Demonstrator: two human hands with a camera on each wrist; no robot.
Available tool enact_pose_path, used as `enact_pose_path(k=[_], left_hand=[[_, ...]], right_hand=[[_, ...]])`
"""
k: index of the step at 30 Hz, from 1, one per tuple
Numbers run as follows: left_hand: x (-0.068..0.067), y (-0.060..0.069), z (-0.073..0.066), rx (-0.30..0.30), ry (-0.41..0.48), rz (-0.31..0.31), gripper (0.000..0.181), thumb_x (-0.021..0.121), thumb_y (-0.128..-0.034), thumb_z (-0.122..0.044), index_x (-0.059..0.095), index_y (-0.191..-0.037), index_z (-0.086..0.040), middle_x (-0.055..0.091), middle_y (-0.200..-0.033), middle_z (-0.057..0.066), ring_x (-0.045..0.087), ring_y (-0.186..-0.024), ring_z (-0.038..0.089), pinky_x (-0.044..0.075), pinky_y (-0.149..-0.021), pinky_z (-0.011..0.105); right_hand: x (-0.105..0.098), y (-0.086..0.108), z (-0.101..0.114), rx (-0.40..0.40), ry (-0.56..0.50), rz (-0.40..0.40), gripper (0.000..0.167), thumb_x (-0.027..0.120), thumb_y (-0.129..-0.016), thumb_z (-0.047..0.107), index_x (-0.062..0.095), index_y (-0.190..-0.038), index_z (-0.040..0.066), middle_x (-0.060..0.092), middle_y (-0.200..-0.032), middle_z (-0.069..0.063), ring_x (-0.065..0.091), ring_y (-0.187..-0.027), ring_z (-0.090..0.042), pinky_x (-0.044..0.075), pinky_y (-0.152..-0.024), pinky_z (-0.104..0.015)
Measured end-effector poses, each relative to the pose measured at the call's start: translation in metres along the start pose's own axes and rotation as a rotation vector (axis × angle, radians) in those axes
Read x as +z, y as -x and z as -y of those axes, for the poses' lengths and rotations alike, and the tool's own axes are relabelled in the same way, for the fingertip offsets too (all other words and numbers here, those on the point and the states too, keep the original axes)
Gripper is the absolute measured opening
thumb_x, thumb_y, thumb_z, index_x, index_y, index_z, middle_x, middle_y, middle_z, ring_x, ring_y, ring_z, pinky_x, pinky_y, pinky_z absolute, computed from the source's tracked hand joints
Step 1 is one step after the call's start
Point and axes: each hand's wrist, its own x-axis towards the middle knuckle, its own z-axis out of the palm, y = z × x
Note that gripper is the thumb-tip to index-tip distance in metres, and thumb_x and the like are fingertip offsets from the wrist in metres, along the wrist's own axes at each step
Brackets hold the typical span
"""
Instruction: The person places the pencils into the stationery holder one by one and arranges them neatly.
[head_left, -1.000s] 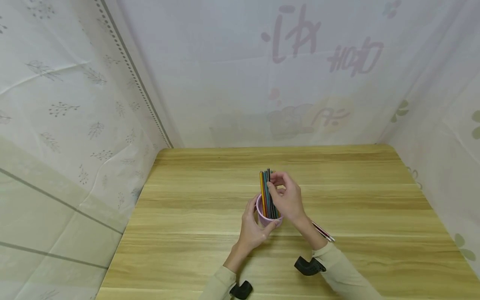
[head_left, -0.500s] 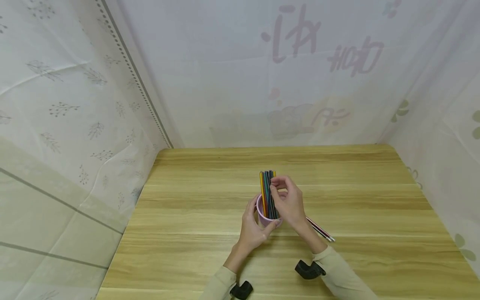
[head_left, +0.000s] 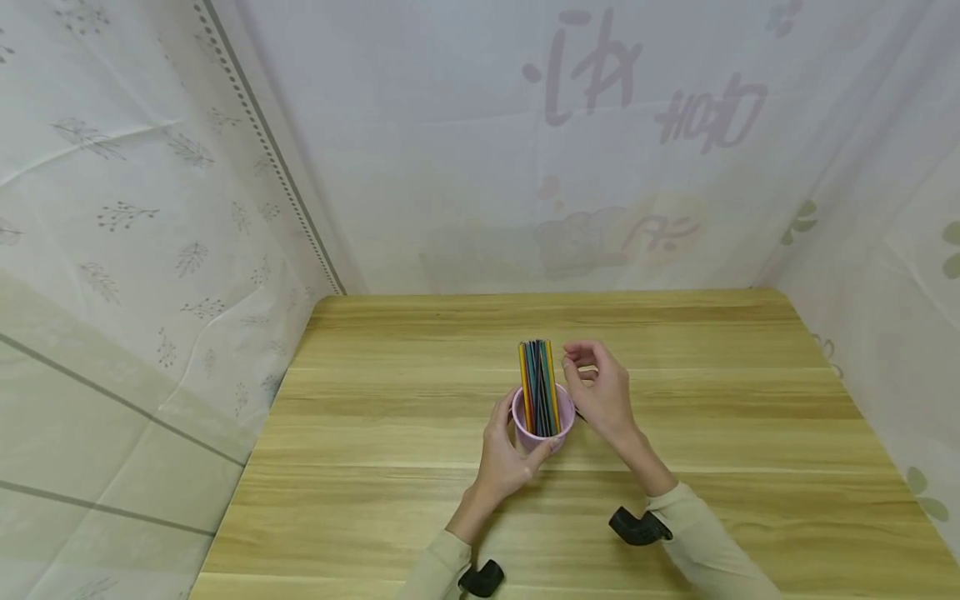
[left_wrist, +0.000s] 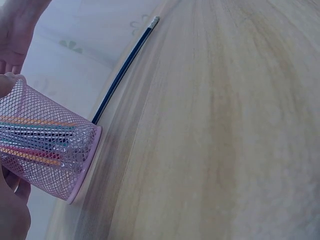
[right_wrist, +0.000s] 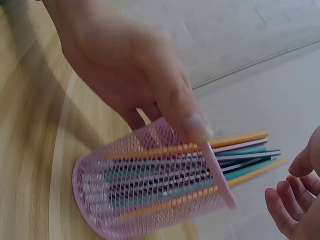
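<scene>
A pink mesh pencil cup (head_left: 566, 406) stands on the table, gripped by my left hand (head_left: 504, 463) with the thumb at its near rim and fingers round its far left side. Several pencils (head_left: 537, 379), yellow, teal, dark and reddish, lean together inside it, their upper ends above the rim. Just right of the cup is my right hand (head_left: 607, 402), apart from it, fingers loosely bent around nothing. A dark pencil (left_wrist: 123, 72) with a silvery end lies on the table beside the cup in the left wrist view; from the head, my right hand and forearm hide most of it.
The wood-grain table (head_left: 375, 500) has rounded far corners. Printed pale cloth (head_left: 450, 167) hangs behind it and along both sides. A black wrist mount (head_left: 637, 527) sits at my right cuff, another black mount (head_left: 482, 578) at my left.
My right hand has drawn away from the pencils to the right; they now stand untouched in the cup. My left hand keeps its hold on the cup.
</scene>
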Motion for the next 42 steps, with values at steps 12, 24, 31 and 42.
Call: enact_pose_path(k=[12,24,31,42], left_hand=[[0.003,0.004,0.017,-0.030,-0.013,0.002,0.086,0.088,-0.0761,-0.021,0.044,-0.148,-0.007,0.058,-0.137,0.012,0.059,-0.126,0.030,0.049,-0.109,0.052],[-0.004,-0.002,-0.013,-0.041,0.004,0.000,0.085,0.087,-0.0717,-0.006,0.044,-0.142,0.011,0.057,-0.133,0.029,0.059,-0.123,0.043,0.047,-0.105,0.063],[0.003,0.004,0.015,-0.058,-0.015,0.006,0.088,0.089,-0.0740,-0.017,0.043,-0.149,-0.004,0.057,-0.138,0.015,0.058,-0.127,0.032,0.048,-0.109,0.054],[0.003,0.004,0.016,-0.063,0.020,0.018,0.089,0.089,-0.0752,-0.018,0.042,-0.150,-0.008,0.056,-0.140,0.012,0.057,-0.130,0.030,0.047,-0.111,0.053]], right_hand=[[-0.019,0.001,-0.023,0.042,0.103,-0.003,0.019,0.065,-0.091,-0.002,0.066,-0.110,-0.002,0.071,-0.095,-0.015,0.065,-0.083,-0.012,0.055,-0.070,-0.012],[-0.029,0.012,-0.052,0.109,0.188,0.066,0.021,0.066,-0.090,0.000,0.065,-0.111,-0.002,0.071,-0.096,-0.014,0.065,-0.084,-0.014,0.056,-0.070,-0.014],[-0.030,0.020,-0.067,0.118,0.195,0.082,0.020,0.067,-0.088,-0.003,0.065,-0.109,-0.004,0.071,-0.095,-0.016,0.067,-0.083,-0.022,0.056,-0.068,-0.016],[-0.027,0.036,-0.092,0.163,0.205,0.117,0.020,0.069,-0.083,-0.009,0.066,-0.102,-0.005,0.070,-0.089,-0.016,0.066,-0.077,-0.018,0.055,-0.065,-0.015]])
